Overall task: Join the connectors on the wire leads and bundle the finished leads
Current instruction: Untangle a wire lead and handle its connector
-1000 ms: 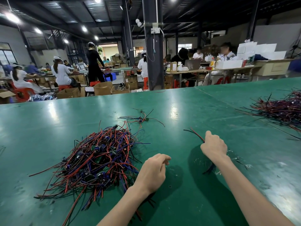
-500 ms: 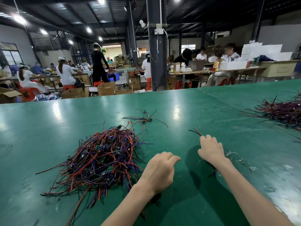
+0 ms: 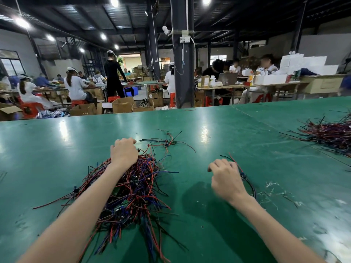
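nearest, your right hand stayed put, fingers clamped on a thin black-and-red lead. your left hand had swung across the tangled pile of red, blue and black wire leads on the green surface to its far edge, fingers curled; gripping or not, i couldn't tell. likely it was fetching a mate to join.

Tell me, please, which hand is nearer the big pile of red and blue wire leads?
Left. The left hand is over the pile's far edge; the right hand is to its right, holding a separate lead.
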The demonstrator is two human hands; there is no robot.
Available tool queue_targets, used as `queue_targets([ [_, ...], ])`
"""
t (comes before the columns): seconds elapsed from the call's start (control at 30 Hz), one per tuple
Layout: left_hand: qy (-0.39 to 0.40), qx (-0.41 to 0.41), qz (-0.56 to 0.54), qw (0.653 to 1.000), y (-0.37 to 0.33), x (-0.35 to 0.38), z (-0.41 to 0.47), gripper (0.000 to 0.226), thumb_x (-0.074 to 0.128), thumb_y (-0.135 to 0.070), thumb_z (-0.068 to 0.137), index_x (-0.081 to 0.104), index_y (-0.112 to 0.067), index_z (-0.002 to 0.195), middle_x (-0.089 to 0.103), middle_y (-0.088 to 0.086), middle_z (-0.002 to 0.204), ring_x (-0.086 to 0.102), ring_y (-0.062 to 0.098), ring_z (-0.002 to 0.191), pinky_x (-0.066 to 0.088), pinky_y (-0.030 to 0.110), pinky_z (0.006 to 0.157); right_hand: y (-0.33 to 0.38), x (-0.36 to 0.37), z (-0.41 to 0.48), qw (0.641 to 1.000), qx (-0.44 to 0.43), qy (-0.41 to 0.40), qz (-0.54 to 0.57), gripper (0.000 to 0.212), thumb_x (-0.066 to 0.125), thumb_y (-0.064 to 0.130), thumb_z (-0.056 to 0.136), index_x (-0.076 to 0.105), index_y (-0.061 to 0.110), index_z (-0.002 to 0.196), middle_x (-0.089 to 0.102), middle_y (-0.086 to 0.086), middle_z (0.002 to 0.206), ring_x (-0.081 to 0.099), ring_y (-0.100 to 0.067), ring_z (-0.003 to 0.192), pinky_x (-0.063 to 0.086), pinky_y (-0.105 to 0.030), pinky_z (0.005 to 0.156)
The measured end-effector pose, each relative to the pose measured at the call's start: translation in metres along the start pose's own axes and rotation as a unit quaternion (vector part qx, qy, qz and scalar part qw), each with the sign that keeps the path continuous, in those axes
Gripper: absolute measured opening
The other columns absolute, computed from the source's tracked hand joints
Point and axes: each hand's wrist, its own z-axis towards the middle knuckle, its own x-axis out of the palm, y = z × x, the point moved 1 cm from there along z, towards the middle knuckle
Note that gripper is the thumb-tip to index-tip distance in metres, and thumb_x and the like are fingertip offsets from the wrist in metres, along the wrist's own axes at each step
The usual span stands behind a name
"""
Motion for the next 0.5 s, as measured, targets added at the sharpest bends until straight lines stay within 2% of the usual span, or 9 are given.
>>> queue_targets([
  [0.13, 0.09, 0.02, 0.103, 0.99, 0.007, 0.022, 0.028, 0.039, 0.04, -0.021, 0.098, 0.046, -0.021, 0.137, 0.056, 0.007, 0.131, 0.045, 0.028, 0.124, 0.03, 0.043, 0.104, 0.02, 0.01, -0.005, 0.994, -0.105, 0.026, 0.017, 0.03, 0.044, 0.008, 0.082, 0.065, 0.017, 0.101, 0.064, 0.001, 0.099, 0.054, -0.022, 0.099, 0.033, -0.033, 0.092],
  [0.23, 0.119, 0.007, 0.148, 0.982, 0.009, 0.031, 0.036, 0.03, 0.043, -0.023, 0.096, 0.058, -0.02, 0.122, 0.063, 0.004, 0.119, 0.051, 0.027, 0.116, 0.028, 0.043, 0.102, 0.023, 0.014, -0.006, 0.994, -0.104, 0.045, 0.0, 0.03, 0.04, 0.013, 0.086, 0.061, 0.02, 0.106, 0.06, 0.004, 0.103, 0.05, -0.02, 0.103, 0.03, -0.031, 0.093],
  [0.33, 0.081, 0.02, 0.154, 0.984, 0.004, 0.033, 0.037, 0.022, 0.05, -0.023, 0.094, 0.069, -0.021, 0.106, 0.068, 0.0, 0.105, 0.057, 0.024, 0.104, 0.029, 0.039, 0.096, 0.016, 0.012, -0.004, 0.997, -0.042, 0.053, -0.025, 0.026, 0.04, 0.015, 0.087, 0.059, 0.02, 0.104, 0.059, 0.002, 0.105, 0.05, -0.022, 0.104, 0.031, -0.034, 0.087],
  [0.43, 0.021, 0.046, 0.138, 0.989, -0.002, 0.023, 0.037, 0.022, 0.051, -0.026, 0.095, 0.07, -0.019, 0.102, 0.069, 0.002, 0.1, 0.058, 0.024, 0.1, 0.032, 0.036, 0.091, 0.006, 0.009, -0.002, 0.995, 0.057, 0.053, -0.064, 0.017, 0.041, 0.02, 0.09, 0.055, 0.02, 0.1, 0.058, 0.001, 0.107, 0.051, -0.022, 0.104, 0.035, -0.034, 0.083],
  [0.5, -0.013, 0.053, 0.083, 0.995, -0.008, 0.012, 0.036, 0.023, 0.05, -0.024, 0.096, 0.069, -0.013, 0.102, 0.069, 0.007, 0.1, 0.059, 0.027, 0.097, 0.036, 0.035, 0.087, 0.001, 0.007, -0.002, 0.988, 0.116, 0.051, -0.093, 0.015, 0.043, 0.022, 0.089, 0.054, 0.021, 0.099, 0.058, 0.001, 0.108, 0.05, -0.022, 0.106, 0.035, -0.035, 0.082],
])
